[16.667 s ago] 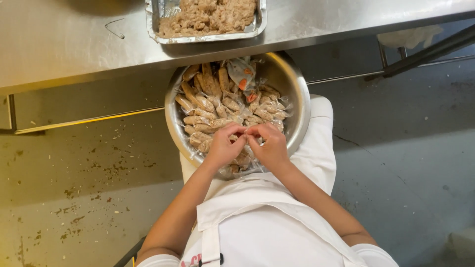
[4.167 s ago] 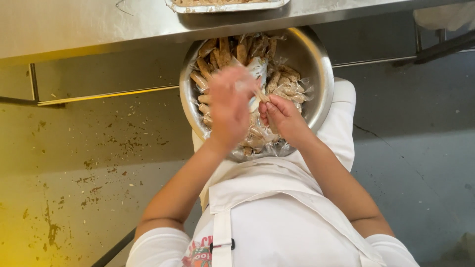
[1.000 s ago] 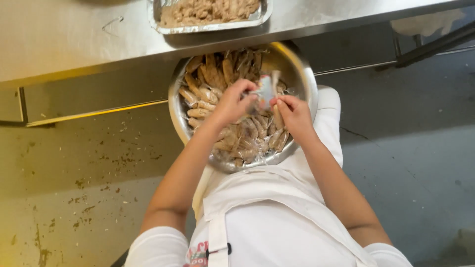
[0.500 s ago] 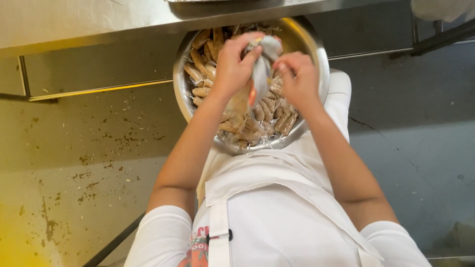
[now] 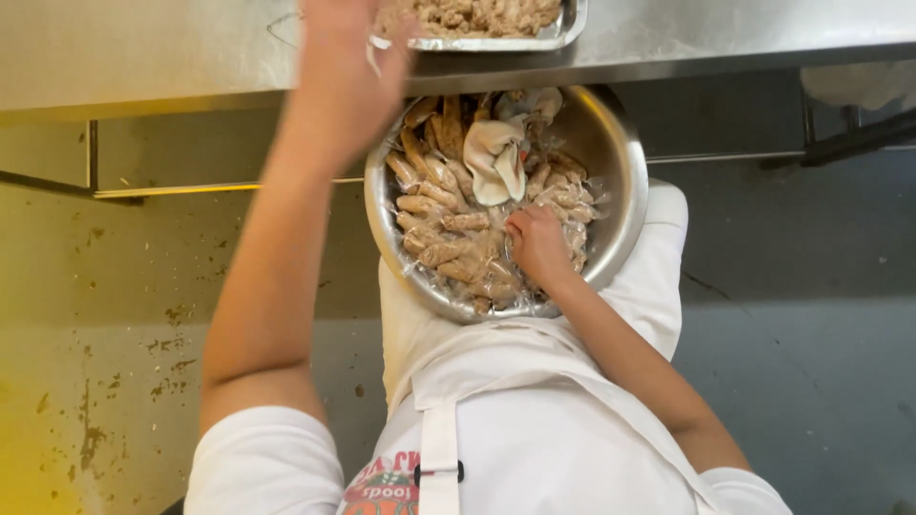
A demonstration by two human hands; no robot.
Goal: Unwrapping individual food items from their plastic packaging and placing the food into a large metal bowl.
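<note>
I see the steel bowl resting on my lap, against the white apron, its far rim tucked just under the front edge of the steel worktop. It is lined with clear plastic film and packed with brownish pieces of meat; one pale, whitish piece lies on top near the far side. My right hand is down inside the bowl at its near right part, fingers curled and pressed into the pieces; I cannot tell whether they grip one. My left hand is raised over the worktop's front edge, blurred, fingers spread wide and holding nothing that I can see, just beside the near left corner of a foil tray. That tray sits on the worktop close to its front edge and holds more of the same brownish pieces. There is bare steel across the left part of the worktop. Below, the floor is stained and speckled on the left, with greyer open ground on the right. A red-and-green printed patch shows on the shirt beside the apron strap.
</note>
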